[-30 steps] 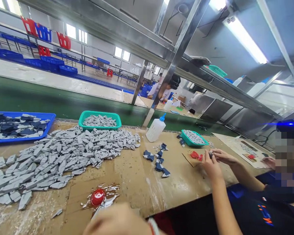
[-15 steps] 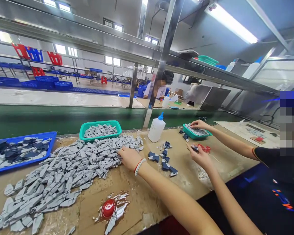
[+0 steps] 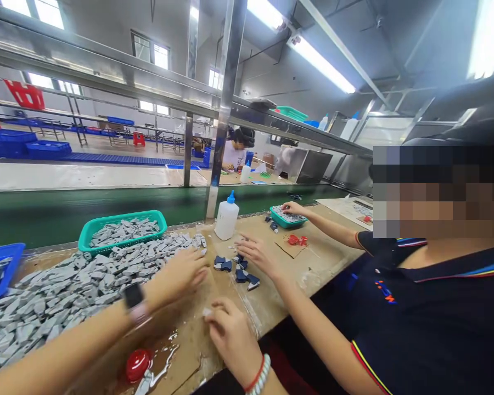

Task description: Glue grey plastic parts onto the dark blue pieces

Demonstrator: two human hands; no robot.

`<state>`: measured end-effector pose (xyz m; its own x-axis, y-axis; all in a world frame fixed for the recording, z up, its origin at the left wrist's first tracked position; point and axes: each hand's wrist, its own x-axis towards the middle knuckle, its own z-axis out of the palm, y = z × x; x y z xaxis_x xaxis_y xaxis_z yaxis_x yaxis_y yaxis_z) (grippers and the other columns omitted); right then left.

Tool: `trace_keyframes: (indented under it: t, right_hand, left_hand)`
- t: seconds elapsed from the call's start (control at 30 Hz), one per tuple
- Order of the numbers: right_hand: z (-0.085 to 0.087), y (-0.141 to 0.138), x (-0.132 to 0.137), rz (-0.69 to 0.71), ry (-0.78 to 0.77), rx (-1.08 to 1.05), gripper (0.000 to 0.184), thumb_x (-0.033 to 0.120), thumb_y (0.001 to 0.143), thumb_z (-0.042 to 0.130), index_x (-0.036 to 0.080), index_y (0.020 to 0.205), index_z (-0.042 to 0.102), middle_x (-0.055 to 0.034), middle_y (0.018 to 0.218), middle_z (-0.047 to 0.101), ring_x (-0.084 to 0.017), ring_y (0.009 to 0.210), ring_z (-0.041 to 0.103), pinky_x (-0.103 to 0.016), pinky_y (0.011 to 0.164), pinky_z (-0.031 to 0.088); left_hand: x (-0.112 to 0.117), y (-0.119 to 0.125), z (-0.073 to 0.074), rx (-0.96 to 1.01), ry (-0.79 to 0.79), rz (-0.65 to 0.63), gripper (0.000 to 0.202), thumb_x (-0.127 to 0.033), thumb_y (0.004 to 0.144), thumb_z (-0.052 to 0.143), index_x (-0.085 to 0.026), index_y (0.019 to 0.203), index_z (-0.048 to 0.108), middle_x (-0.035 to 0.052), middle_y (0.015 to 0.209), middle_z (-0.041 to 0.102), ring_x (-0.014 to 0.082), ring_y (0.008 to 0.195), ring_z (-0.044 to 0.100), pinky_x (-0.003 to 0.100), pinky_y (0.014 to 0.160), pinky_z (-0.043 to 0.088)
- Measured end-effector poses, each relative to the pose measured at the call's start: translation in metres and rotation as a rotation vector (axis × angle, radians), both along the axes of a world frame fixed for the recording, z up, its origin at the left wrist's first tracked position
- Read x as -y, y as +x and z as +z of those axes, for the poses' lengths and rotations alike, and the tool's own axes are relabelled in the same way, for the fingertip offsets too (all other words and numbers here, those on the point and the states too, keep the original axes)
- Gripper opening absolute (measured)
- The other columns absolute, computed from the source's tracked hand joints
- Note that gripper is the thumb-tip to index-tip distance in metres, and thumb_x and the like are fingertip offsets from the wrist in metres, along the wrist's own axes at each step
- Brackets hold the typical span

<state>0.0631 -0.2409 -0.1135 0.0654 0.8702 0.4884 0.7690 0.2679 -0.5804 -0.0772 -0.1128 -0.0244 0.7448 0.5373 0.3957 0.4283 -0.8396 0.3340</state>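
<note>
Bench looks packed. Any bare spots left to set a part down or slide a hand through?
Bare cardboard runs between the grey parts heap and the dark blue pieces, though the left hand sits at its heap side. Another patch lies right of the red bits, toward the table edge. Crowded: the heap, the green basket, and around the glue bottle.

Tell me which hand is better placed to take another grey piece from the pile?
Probably the left hand: it touches the grey pile. The right hand lies apart from it, nearer the person.
</note>
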Motion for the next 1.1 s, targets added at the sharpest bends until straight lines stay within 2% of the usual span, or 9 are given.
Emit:
trace_keyframes:
  t: [0.1, 0.17, 0.3, 0.43, 0.53, 0.63, 0.83, 1.0, 1.1]
  right_hand:
    - [-0.019, 0.009, 0.027, -0.01, 0.019, -0.084, 0.031, -0.007, 0.072, 0.064, 0.021, 0.083, 0.074, -0.002, 0.085, 0.071, -0.017, 0.077, 0.07, -0.023, 0.071, 0.053]
    - [-0.03, 0.011, 0.035, 0.005, 0.09, -0.143, 0.027, -0.002, 0.075, 0.065, 0.022, 0.084, 0.074, -0.0019, 0.083, 0.072, -0.017, 0.074, 0.07, -0.022, 0.069, 0.053]
    - [-0.038, 0.013, 0.042, 0.018, 0.238, -0.247, 0.02, 0.01, 0.084, 0.059, 0.021, 0.084, 0.075, -0.0044, 0.081, 0.073, -0.017, 0.072, 0.069, -0.022, 0.067, 0.054]
    - [-0.03, 0.015, 0.048, -0.063, 0.192, -0.407, 0.018, 0.011, 0.082, 0.063, 0.021, 0.089, 0.076, -0.005, 0.082, 0.074, -0.018, 0.072, 0.07, -0.022, 0.065, 0.056]
    - [-0.021, 0.011, 0.052, -0.074, 0.042, -0.571, 0.02, 0.009, 0.077, 0.068, 0.022, 0.089, 0.077, -0.0053, 0.086, 0.076, -0.019, 0.078, 0.072, -0.023, 0.067, 0.058]
    - [-0.013, -0.004, 0.053, -0.011, -0.072, -0.65, 0.017, 0.007, 0.077, 0.069, 0.02, 0.084, 0.077, -0.0056, 0.086, 0.075, -0.019, 0.079, 0.072, -0.024, 0.067, 0.058]
    - [-0.009, -0.046, 0.046, 0.15, -0.092, -0.375, 0.022, -0.003, 0.075, 0.069, 0.016, 0.085, 0.076, -0.0057, 0.084, 0.074, -0.02, 0.078, 0.068, -0.029, 0.071, 0.055]
    - [-0.016, -0.064, 0.043, 0.181, -0.042, -0.185, 0.021, -0.004, 0.076, 0.069, 0.014, 0.086, 0.074, -0.006, 0.084, 0.073, -0.022, 0.079, 0.063, -0.032, 0.07, 0.051]
    - [-0.019, -0.064, 0.044, 0.166, -0.043, -0.15, 0.02, -0.004, 0.077, 0.068, 0.015, 0.084, 0.073, -0.006, 0.084, 0.072, -0.021, 0.079, 0.062, -0.031, 0.07, 0.051]
  left_hand:
    - [-0.006, 0.072, -0.01, -0.012, -0.072, -0.021, 0.032, -0.037, 0.094, 0.058, -0.013, 0.116, 0.059, 0.0087, 0.116, 0.061, 0.0218, 0.099, 0.062, 0.041, 0.087, 0.053]
    - [-0.003, 0.095, -0.011, -0.003, -0.118, -0.016, 0.034, -0.035, 0.093, 0.059, -0.014, 0.12, 0.057, 0.0101, 0.12, 0.059, 0.0235, 0.103, 0.061, 0.044, 0.088, 0.054]
    - [0.007, 0.098, -0.008, 0.014, -0.212, 0.0, 0.034, -0.033, 0.093, 0.06, -0.015, 0.122, 0.056, 0.011, 0.123, 0.058, 0.0243, 0.105, 0.061, 0.045, 0.089, 0.053]
    - [0.014, 0.085, -0.005, 0.029, -0.315, 0.0, 0.032, -0.033, 0.093, 0.059, -0.015, 0.12, 0.057, 0.0102, 0.121, 0.059, 0.0236, 0.103, 0.062, 0.044, 0.088, 0.054]
    - [0.019, 0.059, -0.003, 0.05, -0.417, 0.003, 0.032, -0.034, 0.093, 0.06, -0.014, 0.118, 0.059, 0.0084, 0.116, 0.062, 0.0234, 0.099, 0.063, 0.041, 0.084, 0.056]
    - [0.029, 0.007, 0.0, 0.086, -0.532, 0.018, 0.03, -0.034, 0.093, 0.06, -0.013, 0.114, 0.06, 0.0076, 0.11, 0.063, 0.0213, 0.093, 0.064, 0.039, 0.08, 0.056]
    - [0.09, -0.106, -0.004, 0.193, -0.735, 0.084, 0.012, -0.023, 0.09, 0.056, -0.018, 0.099, 0.062, 0.0034, 0.096, 0.067, 0.0183, 0.092, 0.063, 0.03, 0.083, 0.051]
    - [0.153, -0.137, -0.032, 0.405, -0.925, 0.242, 0.023, -0.044, 0.098, 0.042, -0.023, 0.091, 0.048, -0.0011, 0.081, 0.059, 0.0115, 0.07, 0.053, 0.021, 0.065, 0.045]
    - [0.184, -0.143, -0.047, 0.639, -1.172, 0.408, 0.038, -0.06, 0.089, 0.053, -0.023, 0.093, 0.05, -0.0044, 0.066, 0.049, 0.0096, 0.058, 0.04, 0.019, 0.055, 0.034]
